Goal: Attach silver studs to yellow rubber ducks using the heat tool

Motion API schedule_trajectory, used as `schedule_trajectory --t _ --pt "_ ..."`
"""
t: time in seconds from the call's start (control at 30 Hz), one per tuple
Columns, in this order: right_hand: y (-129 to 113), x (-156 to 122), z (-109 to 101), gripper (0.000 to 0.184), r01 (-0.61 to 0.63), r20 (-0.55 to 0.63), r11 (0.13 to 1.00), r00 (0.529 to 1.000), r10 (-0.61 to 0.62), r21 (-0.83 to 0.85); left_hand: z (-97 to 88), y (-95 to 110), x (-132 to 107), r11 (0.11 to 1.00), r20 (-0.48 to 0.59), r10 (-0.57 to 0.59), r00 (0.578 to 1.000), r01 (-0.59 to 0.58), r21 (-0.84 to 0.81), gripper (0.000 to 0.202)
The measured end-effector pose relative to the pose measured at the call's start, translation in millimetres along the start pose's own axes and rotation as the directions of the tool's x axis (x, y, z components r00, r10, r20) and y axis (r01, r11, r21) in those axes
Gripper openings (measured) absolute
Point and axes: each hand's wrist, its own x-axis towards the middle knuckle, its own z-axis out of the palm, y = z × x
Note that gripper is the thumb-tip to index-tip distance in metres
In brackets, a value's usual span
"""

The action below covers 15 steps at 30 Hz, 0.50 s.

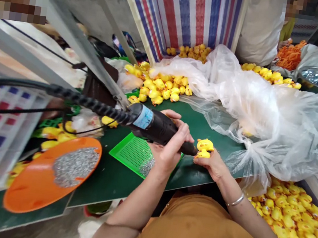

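Observation:
My left hand (169, 148) is wrapped around a black electric screwdriver (158, 126) with a blue label, its cable running off to the left. The screwdriver's tip points right and meets a small yellow toy duck (206, 144). Between the thumb and fingers of my right hand (213, 164), the duck is held over the green table; a bangle circles that wrist. Partly hidden behind my left forearm lies a green perforated tray (126, 152) with small silvery screws (146, 166) in it.
An orange dish (27, 191) of small metal parts (75, 164) lies at left. Yellow ducks (159, 87) are heaped at the back, with many more (290, 216) at lower right. Clear plastic sheeting (256, 97) covers the right side. A grey metal frame (96, 59) rises at left.

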Motion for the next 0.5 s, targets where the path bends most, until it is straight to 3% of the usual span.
schedule_trajectory --t 0.3,0.5 --pt "-5.9 -5.1 7.7 0.083 -0.016 -0.033 1.0 0.999 0.015 -0.014 -0.2 -3.2 -5.4 1.0 0.024 0.018 1.0 -0.018 0.019 0.033" --pt "-4.6 0.3 15.1 0.073 0.085 -0.042 0.993 0.995 -0.089 -0.087 3.8 -14.8 -6.5 0.994 0.027 -0.006 1.0 0.003 0.105 0.028"
